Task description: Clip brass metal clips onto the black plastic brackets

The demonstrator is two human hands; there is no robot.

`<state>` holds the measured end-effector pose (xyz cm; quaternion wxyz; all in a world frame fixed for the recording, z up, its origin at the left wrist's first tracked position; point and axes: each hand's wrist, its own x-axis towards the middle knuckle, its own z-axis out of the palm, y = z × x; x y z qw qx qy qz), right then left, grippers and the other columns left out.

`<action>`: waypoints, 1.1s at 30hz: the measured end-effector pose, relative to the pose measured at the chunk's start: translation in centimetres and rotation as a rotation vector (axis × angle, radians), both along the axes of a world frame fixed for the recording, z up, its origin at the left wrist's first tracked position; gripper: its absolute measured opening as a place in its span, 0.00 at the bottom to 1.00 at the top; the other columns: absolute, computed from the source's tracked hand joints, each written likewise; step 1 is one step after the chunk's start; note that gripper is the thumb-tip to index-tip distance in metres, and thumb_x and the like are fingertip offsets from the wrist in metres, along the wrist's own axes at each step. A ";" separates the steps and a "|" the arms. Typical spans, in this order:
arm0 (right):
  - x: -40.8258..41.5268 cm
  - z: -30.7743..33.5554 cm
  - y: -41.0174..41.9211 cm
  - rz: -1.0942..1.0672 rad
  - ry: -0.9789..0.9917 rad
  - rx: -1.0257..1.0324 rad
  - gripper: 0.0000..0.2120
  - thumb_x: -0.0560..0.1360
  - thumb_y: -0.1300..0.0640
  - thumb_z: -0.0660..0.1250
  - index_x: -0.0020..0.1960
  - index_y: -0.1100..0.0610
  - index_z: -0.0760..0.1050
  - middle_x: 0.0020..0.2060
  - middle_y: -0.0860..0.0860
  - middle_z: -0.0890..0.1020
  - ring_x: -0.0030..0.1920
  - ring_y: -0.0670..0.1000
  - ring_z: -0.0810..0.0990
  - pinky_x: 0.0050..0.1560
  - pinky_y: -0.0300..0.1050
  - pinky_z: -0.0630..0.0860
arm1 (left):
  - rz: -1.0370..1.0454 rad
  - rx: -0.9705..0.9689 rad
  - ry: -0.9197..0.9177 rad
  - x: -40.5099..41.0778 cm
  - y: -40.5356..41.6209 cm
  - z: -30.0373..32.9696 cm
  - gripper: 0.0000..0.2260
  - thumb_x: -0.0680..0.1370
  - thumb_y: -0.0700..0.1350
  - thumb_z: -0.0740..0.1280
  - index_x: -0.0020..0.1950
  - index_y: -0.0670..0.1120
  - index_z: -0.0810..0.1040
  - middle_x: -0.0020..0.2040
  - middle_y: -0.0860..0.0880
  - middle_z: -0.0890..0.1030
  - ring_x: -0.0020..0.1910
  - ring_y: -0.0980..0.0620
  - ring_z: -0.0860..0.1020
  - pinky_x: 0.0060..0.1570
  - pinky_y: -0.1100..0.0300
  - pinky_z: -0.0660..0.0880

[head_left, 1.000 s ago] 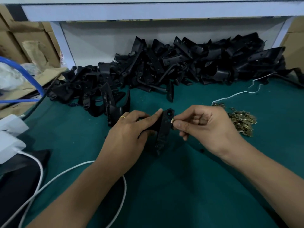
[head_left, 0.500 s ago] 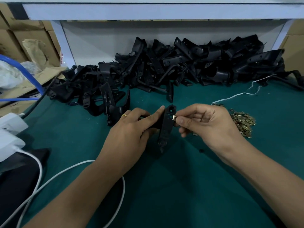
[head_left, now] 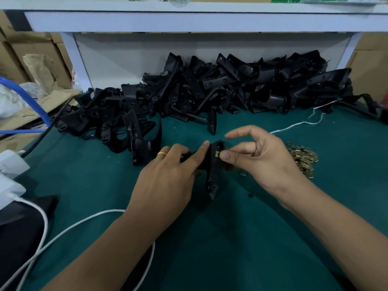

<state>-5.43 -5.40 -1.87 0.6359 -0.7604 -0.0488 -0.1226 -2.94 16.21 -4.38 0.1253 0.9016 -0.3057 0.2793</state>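
1 brass clip (head_left: 217,153) sits against the bracket (head_left: 212,166) at frame centre, right hand (head_left: 258,158) thumb pressing it leftward; left hand (head_left: 168,175) grips the upright bracket.

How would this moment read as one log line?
left hand: holds bracket | right hand: presses clip on | clip pile: right

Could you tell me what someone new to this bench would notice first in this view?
First, the two hands at the centre: the left hand grips a black bracket while the right hand presses a brass clip onto its edge with the thumb. Behind them, a big pile of black brackets runs along the back of the green table. A small heap of brass clips lies right of the right hand.
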 end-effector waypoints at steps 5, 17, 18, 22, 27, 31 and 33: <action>1.2 0.0 -6.2 -0.547 -0.160 -0.551 0.05 0.81 0.56 0.69 0.49 0.50 0.83 0.41 0.44 0.85 0.46 0.48 0.82 0.54 0.52 0.79 | 0.089 -0.095 0.096 0.5 0.3 -0.1 0.26 0.81 0.53 0.62 0.80 0.58 0.65 0.56 0.50 0.77 0.50 0.45 0.76 0.34 0.50 0.78; 0.7 0.5 -9.6 -0.379 0.172 -1.065 0.04 0.75 0.50 0.76 0.43 0.43 0.83 0.45 0.44 0.79 0.55 0.51 0.75 0.57 0.52 0.76 | 0.192 -0.091 0.176 1.1 1.3 -0.1 0.25 0.81 0.52 0.66 0.79 0.59 0.68 0.55 0.50 0.78 0.48 0.45 0.78 0.33 0.50 0.78; 0.6 0.6 -9.5 -0.348 0.194 -1.087 0.04 0.74 0.49 0.78 0.44 0.42 0.83 0.45 0.44 0.79 0.54 0.50 0.76 0.57 0.52 0.76 | 0.198 -0.096 0.182 1.1 1.3 -0.1 0.25 0.81 0.52 0.66 0.79 0.60 0.67 0.55 0.51 0.77 0.49 0.45 0.78 0.34 0.50 0.78; 0.9 0.5 -9.2 -0.370 0.209 -1.122 0.06 0.73 0.53 0.80 0.47 0.45 0.85 0.45 0.44 0.78 0.52 0.51 0.78 0.54 0.51 0.77 | 0.212 -0.115 0.201 1.3 1.4 -0.1 0.25 0.81 0.53 0.65 0.79 0.60 0.67 0.54 0.52 0.77 0.49 0.46 0.78 0.37 0.48 0.79; 1.1 -0.1 -9.1 -0.441 0.192 -1.000 0.05 0.73 0.52 0.80 0.45 0.47 0.84 0.44 0.44 0.77 0.50 0.51 0.77 0.50 0.50 0.76 | 0.211 -0.133 0.215 1.2 1.1 -0.2 0.24 0.81 0.53 0.66 0.78 0.60 0.68 0.54 0.53 0.77 0.48 0.47 0.78 0.36 0.52 0.77; 1.3 -0.5 -8.7 -0.410 0.201 -1.024 0.08 0.75 0.56 0.77 0.42 0.46 0.81 0.44 0.44 0.76 0.50 0.51 0.76 0.49 0.48 0.73 | 0.208 -0.149 0.228 1.1 1.1 -0.2 0.24 0.81 0.54 0.66 0.78 0.61 0.68 0.55 0.53 0.77 0.50 0.48 0.77 0.37 0.51 0.77; 1.4 -0.6 -8.9 -0.417 0.186 -1.056 0.07 0.77 0.57 0.75 0.42 0.48 0.81 0.44 0.45 0.75 0.51 0.51 0.74 0.49 0.47 0.71 | 0.206 -0.161 0.239 1.1 1.2 -0.2 0.24 0.81 0.54 0.65 0.78 0.61 0.67 0.56 0.53 0.77 0.51 0.48 0.78 0.38 0.50 0.78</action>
